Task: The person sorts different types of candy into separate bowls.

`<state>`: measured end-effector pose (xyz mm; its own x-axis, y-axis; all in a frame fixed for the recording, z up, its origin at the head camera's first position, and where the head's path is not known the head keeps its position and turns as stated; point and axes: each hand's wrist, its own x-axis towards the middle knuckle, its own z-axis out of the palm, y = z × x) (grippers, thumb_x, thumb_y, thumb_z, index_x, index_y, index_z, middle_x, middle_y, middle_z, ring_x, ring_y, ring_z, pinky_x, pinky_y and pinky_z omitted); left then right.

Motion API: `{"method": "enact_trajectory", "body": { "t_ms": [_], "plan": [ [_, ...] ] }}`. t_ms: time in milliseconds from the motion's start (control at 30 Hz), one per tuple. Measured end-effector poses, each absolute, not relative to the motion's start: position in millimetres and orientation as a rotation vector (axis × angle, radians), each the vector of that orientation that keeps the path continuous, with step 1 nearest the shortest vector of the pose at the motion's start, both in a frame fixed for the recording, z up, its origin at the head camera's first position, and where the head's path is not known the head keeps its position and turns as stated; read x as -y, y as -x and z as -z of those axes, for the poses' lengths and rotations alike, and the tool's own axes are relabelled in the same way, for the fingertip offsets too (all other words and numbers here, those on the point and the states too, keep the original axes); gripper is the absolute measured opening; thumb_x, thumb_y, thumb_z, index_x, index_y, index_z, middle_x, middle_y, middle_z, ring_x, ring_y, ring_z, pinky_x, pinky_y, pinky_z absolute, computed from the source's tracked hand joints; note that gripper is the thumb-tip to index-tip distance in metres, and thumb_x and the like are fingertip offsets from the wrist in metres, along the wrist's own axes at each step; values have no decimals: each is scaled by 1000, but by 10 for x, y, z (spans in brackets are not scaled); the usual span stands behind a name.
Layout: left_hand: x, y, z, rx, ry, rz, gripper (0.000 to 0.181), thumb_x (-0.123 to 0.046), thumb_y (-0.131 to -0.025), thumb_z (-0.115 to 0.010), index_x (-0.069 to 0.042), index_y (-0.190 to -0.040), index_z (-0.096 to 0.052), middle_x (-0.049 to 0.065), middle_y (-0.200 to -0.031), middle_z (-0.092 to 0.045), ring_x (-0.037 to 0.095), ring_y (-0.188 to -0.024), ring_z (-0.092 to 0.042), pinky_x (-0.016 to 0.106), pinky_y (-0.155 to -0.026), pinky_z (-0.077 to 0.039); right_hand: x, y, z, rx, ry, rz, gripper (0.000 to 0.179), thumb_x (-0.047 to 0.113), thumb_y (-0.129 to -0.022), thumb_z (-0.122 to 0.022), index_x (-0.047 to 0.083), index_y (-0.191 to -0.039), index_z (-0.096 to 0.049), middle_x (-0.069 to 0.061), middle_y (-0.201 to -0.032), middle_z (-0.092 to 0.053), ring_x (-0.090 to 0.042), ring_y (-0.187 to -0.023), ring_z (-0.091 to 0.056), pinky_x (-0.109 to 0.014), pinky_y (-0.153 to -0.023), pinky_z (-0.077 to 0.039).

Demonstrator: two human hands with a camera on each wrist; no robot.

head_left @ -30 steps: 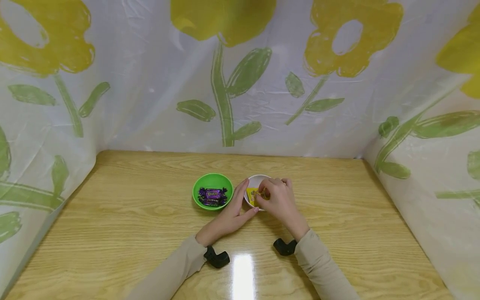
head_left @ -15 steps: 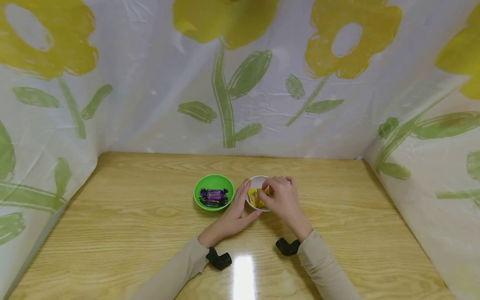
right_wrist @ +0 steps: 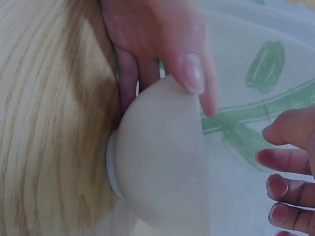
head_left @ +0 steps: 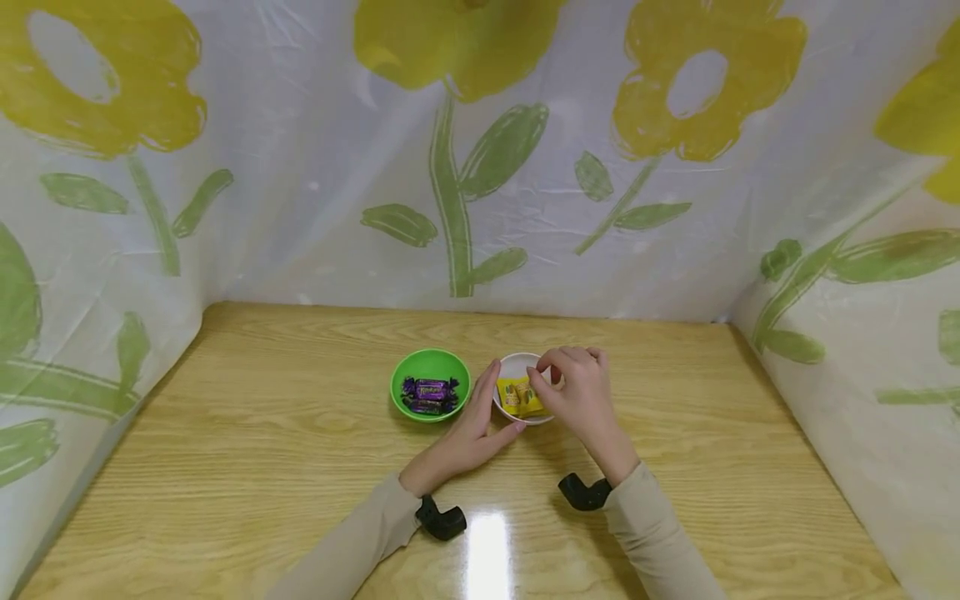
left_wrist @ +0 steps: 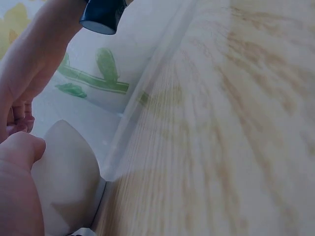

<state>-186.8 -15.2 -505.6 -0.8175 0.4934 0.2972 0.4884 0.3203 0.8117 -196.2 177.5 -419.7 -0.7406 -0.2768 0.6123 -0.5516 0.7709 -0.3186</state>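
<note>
My left hand [head_left: 467, 433] rests against the white bowl [head_left: 517, 365], its straight fingers along the left wall and its thumb at the near rim. In the right wrist view that thumb [right_wrist: 193, 73] touches the rim. Two yellow-wrapped candies [head_left: 510, 397] lie in the bowl. Over the bowl's right side hovers my right hand [head_left: 581, 392]; the right wrist view has its fingertips [right_wrist: 276, 187] loosely bent, apart from the bowl, with nothing between them. Left of my left hand stands a green bowl [head_left: 430, 362] with purple-wrapped candies [head_left: 432, 390] in it.
Both bowls stand on a wood-grain table [head_left: 300, 433]. A white cloth with yellow flowers [head_left: 315, 208] closes off the back and sides. Black wrist-worn pieces [head_left: 442, 521] sit by each sleeve, and a bright reflection lies at the table's front.
My right hand has let go of a yellow-wrapped candy in the white bowl and drawn back up and to the right. My left hand has stayed against the bowl.
</note>
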Motion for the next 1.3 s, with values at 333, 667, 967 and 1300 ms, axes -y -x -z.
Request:
{"method": "enact_trajectory", "body": {
  "t_ms": [333, 667, 967, 1300],
  "plan": [
    [154, 1850, 5044, -2553, -916, -1573, 96, -37, -98, -62, 1, -157, 4, 23, -163, -2, 26, -151, -4, 50, -119, -12, -1801, 1904, 4062, 2369, -612, -690, 14, 13, -82, -80, 11, -74, -69, 3, -60, -53, -19, -60, -49, -51, -82, -33],
    [197, 1729, 5020, -2559, -809, -1522, 99, -44, -99, -57, -6, -157, 13, 18, -165, 8, 20, -150, 6, 44, -120, -8, -1809, 1815, 3887, 2302, -636, -763, 12, 9, -83, -78, 10, -74, -70, 0, -61, -55, -24, -59, -49, -49, -81, -31],
    [188, 1489, 4965, -2445, -643, -1646, 97, -36, -100, -59, -3, -157, 13, 16, -164, 12, 25, -150, -3, 42, -119, -11, -1874, 1756, 3817, 2266, -651, -765, 11, 5, -82, -78, 9, -74, -70, 1, -65, -58, -19, -61, -49, -50, -81, -30],
    [374, 1101, 4793, -2387, -705, -1385, 97, -46, -99, -56, -2, -158, 7, 18, -163, 12, 28, -150, 7, 50, -118, -8, -2111, 1564, 3778, 2266, -648, -731, 11, 2, -80, -78, 10, -75, -71, 0, -68, -61, -18, -64, -50, -51, -83, -31]
  ]
}}
